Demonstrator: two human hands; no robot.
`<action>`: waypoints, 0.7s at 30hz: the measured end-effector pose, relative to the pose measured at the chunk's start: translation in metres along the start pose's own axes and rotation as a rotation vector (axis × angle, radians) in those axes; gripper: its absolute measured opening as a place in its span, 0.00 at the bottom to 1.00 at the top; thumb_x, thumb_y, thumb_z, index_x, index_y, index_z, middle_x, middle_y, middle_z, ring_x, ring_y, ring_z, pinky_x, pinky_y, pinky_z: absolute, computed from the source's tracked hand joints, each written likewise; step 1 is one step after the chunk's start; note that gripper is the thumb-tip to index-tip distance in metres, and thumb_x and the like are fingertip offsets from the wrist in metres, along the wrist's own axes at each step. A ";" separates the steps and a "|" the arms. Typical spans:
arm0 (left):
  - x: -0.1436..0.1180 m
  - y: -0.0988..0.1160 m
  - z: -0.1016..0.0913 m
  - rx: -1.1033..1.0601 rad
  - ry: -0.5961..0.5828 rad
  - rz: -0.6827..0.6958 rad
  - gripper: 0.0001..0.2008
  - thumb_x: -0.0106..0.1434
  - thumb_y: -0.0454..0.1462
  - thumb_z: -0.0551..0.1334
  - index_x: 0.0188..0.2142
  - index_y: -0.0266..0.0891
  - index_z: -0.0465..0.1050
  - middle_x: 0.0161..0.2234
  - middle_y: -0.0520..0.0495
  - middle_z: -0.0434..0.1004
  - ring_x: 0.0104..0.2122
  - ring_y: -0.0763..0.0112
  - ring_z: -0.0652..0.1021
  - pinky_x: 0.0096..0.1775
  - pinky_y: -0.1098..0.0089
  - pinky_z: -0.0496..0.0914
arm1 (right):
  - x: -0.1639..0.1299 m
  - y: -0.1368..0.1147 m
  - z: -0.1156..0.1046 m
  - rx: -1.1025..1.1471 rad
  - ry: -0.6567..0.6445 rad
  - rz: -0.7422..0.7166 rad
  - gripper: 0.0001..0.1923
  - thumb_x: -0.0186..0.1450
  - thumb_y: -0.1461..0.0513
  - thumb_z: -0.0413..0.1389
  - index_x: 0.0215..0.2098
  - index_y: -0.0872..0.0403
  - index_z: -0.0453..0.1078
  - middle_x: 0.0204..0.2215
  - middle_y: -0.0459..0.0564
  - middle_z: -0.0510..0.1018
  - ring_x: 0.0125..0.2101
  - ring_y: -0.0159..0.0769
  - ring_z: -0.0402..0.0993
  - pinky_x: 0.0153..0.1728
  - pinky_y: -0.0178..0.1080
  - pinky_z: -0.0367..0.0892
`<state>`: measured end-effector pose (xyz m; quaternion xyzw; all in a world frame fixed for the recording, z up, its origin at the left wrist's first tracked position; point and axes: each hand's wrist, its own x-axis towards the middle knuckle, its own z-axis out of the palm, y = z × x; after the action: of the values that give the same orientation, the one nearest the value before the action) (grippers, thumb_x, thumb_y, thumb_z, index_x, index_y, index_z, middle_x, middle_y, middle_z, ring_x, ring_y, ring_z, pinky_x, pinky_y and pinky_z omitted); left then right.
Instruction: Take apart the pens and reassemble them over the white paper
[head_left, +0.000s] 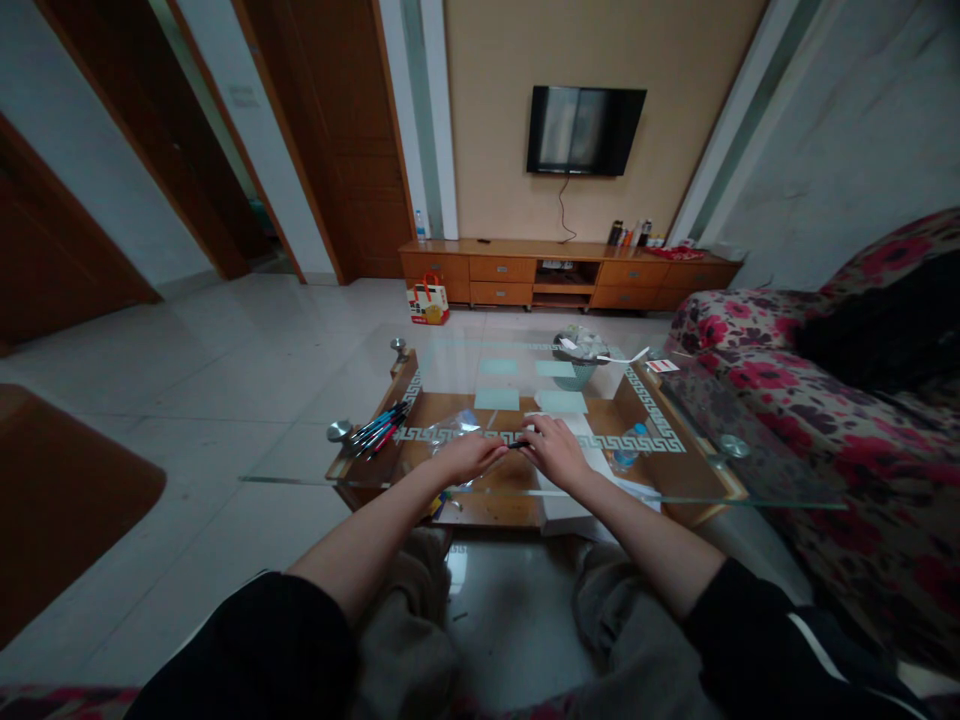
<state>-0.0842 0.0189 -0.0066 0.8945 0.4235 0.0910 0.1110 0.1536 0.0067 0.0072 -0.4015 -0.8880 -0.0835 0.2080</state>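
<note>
Knees in grey trousers sit closest, black sleeves pushed up, and both forearms stretch out over the glass tabletop (675, 480). Left hand (469, 457) and right hand (553, 450) meet in the middle, each pinching one end of a dark pen (517, 444) held just above the glass. Clear plastic wrap (454, 427) lies by the left hand. More pens (381, 428) sit bunched at the left edge. White paper (592, 465) lies under the right wrist, a bottle (626, 450) just beside it.
</note>
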 end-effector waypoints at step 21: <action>-0.001 0.014 -0.010 -0.001 0.144 0.039 0.16 0.73 0.45 0.48 0.49 0.42 0.71 0.36 0.45 0.78 0.36 0.65 0.77 0.37 0.70 0.67 | 0.004 0.001 0.025 1.148 0.250 0.654 0.20 0.56 0.52 0.66 0.41 0.55 0.75 0.30 0.47 0.77 0.31 0.35 0.72 0.31 0.37 0.67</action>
<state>-0.0770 0.0112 0.0067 0.8936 0.4129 0.1572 0.0789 0.1448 0.0181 -0.0133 -0.4629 -0.5934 0.4231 0.5045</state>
